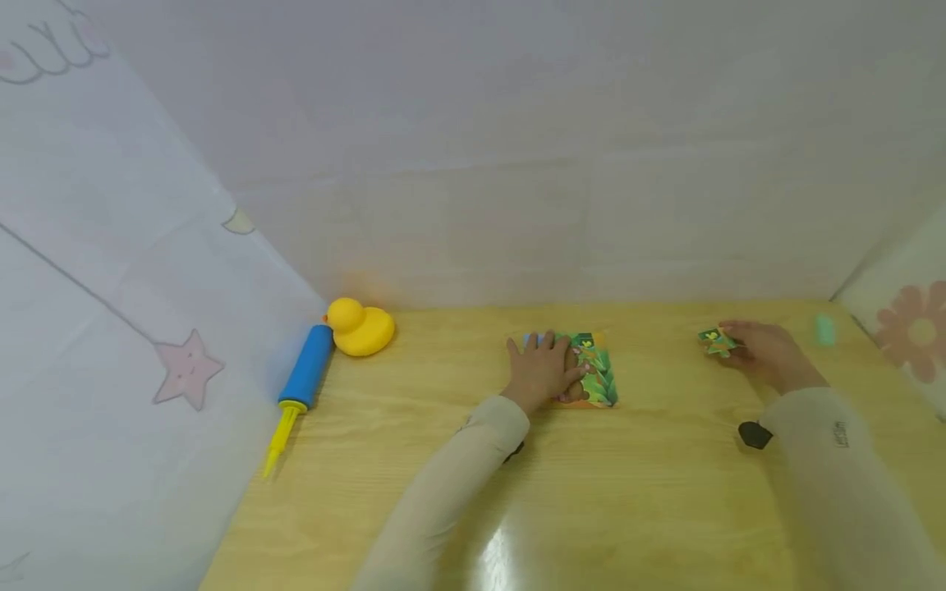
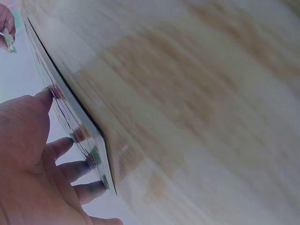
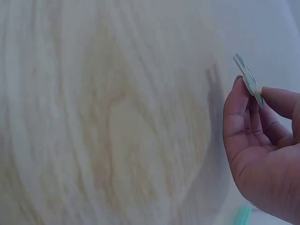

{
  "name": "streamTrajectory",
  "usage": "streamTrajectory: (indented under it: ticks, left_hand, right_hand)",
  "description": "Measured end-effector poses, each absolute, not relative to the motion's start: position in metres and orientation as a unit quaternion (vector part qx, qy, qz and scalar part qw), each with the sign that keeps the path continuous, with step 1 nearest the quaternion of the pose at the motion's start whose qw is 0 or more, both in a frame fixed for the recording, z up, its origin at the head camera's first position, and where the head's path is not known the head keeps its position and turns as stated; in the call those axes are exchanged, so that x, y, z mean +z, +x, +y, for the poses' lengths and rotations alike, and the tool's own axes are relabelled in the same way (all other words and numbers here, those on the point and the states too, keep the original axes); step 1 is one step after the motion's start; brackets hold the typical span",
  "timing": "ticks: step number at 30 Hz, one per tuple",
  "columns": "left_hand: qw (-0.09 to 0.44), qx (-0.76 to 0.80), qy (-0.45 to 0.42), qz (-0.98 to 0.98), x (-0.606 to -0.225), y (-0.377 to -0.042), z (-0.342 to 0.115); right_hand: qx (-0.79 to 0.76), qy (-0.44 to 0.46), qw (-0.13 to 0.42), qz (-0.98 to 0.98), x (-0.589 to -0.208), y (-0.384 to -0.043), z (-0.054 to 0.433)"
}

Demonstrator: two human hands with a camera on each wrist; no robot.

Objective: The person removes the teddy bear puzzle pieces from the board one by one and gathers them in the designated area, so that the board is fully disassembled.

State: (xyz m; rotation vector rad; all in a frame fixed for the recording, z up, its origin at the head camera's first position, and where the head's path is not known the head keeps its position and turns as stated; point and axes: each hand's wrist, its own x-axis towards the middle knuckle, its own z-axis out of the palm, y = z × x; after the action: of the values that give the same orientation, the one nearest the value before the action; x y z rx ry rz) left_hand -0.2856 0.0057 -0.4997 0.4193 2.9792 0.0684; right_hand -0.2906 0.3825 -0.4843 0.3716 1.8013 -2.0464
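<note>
A colourful picture puzzle (image 1: pixel 604 377) with green leaves and a brown figure lies flat on the wooden table. My left hand (image 1: pixel 538 373) rests on its left part with fingers spread, covering much of the picture. In the left wrist view, the fingertips of this hand (image 2: pixel 33 154) touch the face of the thin puzzle board (image 2: pixel 89 126). Off to the right, a small green and orange puzzle piece (image 1: pixel 717 341) is pinched between the thumb and fingers of my right hand (image 1: pixel 772 355). The right wrist view shows this thin piece (image 3: pixel 249 80) edge-on, above the table.
A yellow rubber duck (image 1: pixel 365 332) sits at the table's back left, beside a blue and yellow hand pump (image 1: pixel 305 373). Near the back right corner lies a small mint-green object (image 1: pixel 825 329). Pale printed cloth walls (image 1: pixel 517 205) border the back and sides.
</note>
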Motion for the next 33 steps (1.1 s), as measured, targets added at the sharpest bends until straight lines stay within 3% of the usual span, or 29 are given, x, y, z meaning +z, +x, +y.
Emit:
streamTrajectory:
  ticks: [8,16,27,33]
  left_hand:
    - [0.093,0.015,0.133,0.987,-0.509,-0.292,0.004]
    - [0.083,0.013,0.132,0.988,-0.508,-0.295,0.007]
    - [0.084,0.011,0.131,0.988,-0.504,-0.296,0.008]
    - [0.088,0.003,0.127,0.988,-0.499,-0.294,0.010]
  right_hand:
    - [-0.648,0.111,0.186,0.730,-0.495,-0.285,0.395]
    - [-0.559,0.072,0.192,0.804,-0.487,-0.285,0.394]
    - [-0.411,0.034,0.152,0.898,-0.475,-0.293,0.393]
    - [-0.408,0.045,0.179,0.894,-0.469,-0.294,0.392]
